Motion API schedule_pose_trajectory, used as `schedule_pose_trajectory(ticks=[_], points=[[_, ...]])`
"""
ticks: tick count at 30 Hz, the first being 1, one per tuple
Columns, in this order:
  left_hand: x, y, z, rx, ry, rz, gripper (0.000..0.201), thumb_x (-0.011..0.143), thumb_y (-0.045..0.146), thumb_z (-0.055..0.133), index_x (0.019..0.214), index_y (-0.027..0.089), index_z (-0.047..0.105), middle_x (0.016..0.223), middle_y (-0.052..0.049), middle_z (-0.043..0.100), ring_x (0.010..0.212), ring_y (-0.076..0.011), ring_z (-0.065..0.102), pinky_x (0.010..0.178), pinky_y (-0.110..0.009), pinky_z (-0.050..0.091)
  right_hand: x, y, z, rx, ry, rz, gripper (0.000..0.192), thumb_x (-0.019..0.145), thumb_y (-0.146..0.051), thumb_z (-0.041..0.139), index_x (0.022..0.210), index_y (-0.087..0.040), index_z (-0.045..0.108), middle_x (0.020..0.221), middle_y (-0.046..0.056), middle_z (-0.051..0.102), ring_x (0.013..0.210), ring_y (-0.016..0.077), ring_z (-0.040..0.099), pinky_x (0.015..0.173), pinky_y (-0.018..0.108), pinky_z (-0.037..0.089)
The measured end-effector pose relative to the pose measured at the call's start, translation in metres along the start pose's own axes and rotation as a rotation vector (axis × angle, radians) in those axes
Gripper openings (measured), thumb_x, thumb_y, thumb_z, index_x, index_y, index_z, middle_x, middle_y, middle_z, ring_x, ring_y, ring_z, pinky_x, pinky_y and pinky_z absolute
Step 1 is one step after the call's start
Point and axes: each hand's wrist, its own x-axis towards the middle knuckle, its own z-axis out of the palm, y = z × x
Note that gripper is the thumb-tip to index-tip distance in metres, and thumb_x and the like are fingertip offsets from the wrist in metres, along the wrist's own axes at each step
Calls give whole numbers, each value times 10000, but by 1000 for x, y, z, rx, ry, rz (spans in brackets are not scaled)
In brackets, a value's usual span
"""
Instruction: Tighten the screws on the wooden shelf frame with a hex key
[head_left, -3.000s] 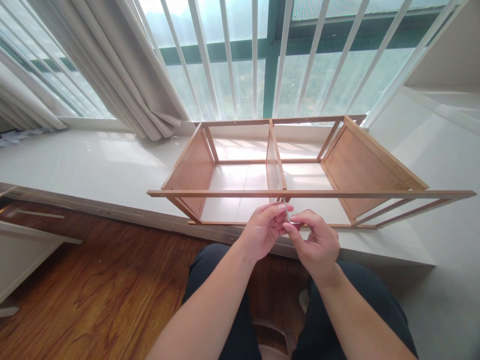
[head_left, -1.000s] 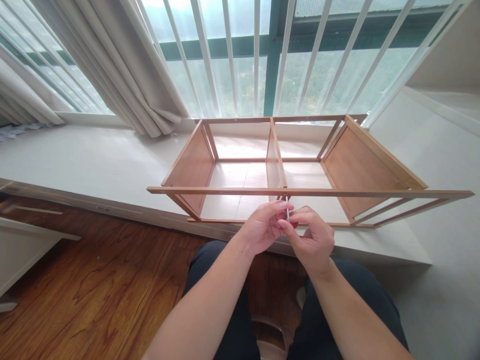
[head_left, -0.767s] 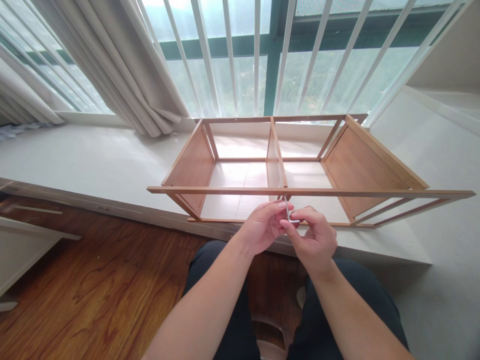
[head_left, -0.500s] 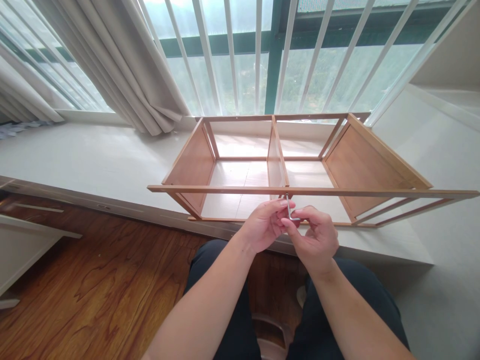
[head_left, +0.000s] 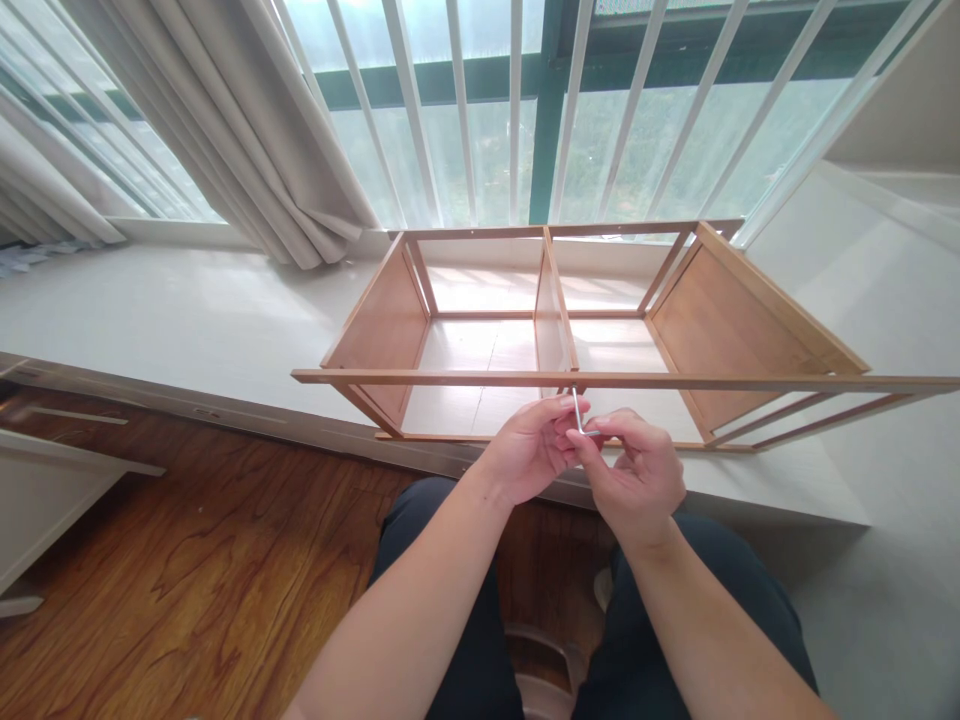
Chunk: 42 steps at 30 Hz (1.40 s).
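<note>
A bent metal hex key (head_left: 577, 408) has its long arm pointing up to the front rail (head_left: 465, 379) of a wooden shelf frame, where the middle panel (head_left: 553, 300) meets it. My left hand (head_left: 531, 448) is closed around the long arm, thumb and fingers close under the rail. My right hand (head_left: 637, 475) pinches the short arm at the bend between thumb and forefinger. The hex key's upper tip meets the rail's near side; the fastener there is too small to make out. The frame lies on its side with panels at its left, middle and right.
The frame rests on a white window ledge (head_left: 187, 310) in front of a barred window. A beige curtain (head_left: 247, 130) hangs at left. Below are a wooden floor (head_left: 225, 590), a white furniture piece (head_left: 60, 500) and a stool (head_left: 544, 660) between my legs. A white wall (head_left: 900, 330) stands at right.
My right hand has shifted slightly right, turning the hex key's short arm a little. My left hand stays in nearly the same place under the rail.
</note>
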Motion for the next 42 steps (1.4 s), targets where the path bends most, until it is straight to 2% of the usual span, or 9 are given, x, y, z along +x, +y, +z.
schedule_pose_trajectory(ticks=[7, 13, 20, 26, 31, 37, 42], points=[[3, -2, -2, -22, 24, 37, 245, 708, 300, 882, 827, 133, 749, 630, 46, 558, 571, -68, 534, 581, -218, 416, 7, -6, -1, -21, -39, -13, 219, 849, -85, 784, 915, -239, 643, 806, 14, 704, 742, 183, 678, 644, 347, 577], [4, -3, -5, 40, 11, 56, 287, 712, 348, 884, 825, 126, 741, 645, 36, 560, 575, -73, 527, 568, -215, 411, 6, -6, -1, 14, -75, 27, 213, 842, -64, 781, 883, -225, 647, 787, 9, 676, 735, 172, 655, 656, 334, 548], [-1, -2, -5, 150, -8, 82, 320, 715, 400, 865, 794, 126, 719, 698, -7, 624, 630, -94, 562, 587, -207, 404, 2, -4, -4, 35, -83, 46, 253, 818, -77, 817, 960, -218, 662, 817, 6, 675, 720, 159, 632, 640, 314, 522], [-1, -1, -4, 158, -23, 85, 304, 719, 393, 848, 789, 129, 715, 693, -5, 607, 622, -87, 531, 572, -208, 373, -4, -1, -3, 51, -22, 65, 417, 794, -53, 827, 1118, -231, 634, 880, 3, 684, 756, 166, 659, 644, 317, 548], [1, 1, -2, 153, -13, 73, 286, 708, 381, 839, 791, 136, 717, 661, 8, 581, 601, -83, 501, 577, -214, 377, -6, 0, -2, 48, -20, 42, 488, 789, -21, 815, 1181, -235, 619, 885, -4, 679, 746, 160, 665, 654, 325, 569], [3, 3, -1, 131, -12, 68, 263, 707, 361, 834, 775, 136, 717, 622, 35, 511, 564, -65, 440, 578, -216, 382, -5, -2, -2, 29, -15, -4, 490, 805, 2, 783, 1197, -240, 616, 884, -4, 682, 755, 163, 684, 643, 322, 584], [4, 3, -1, 141, -13, 67, 265, 706, 369, 837, 752, 139, 714, 621, 33, 501, 568, -71, 455, 581, -218, 396, -2, -2, -3, 13, -16, -28, 466, 808, 12, 775, 1173, -239, 629, 900, 6, 693, 750, 161, 676, 641, 328, 582]])
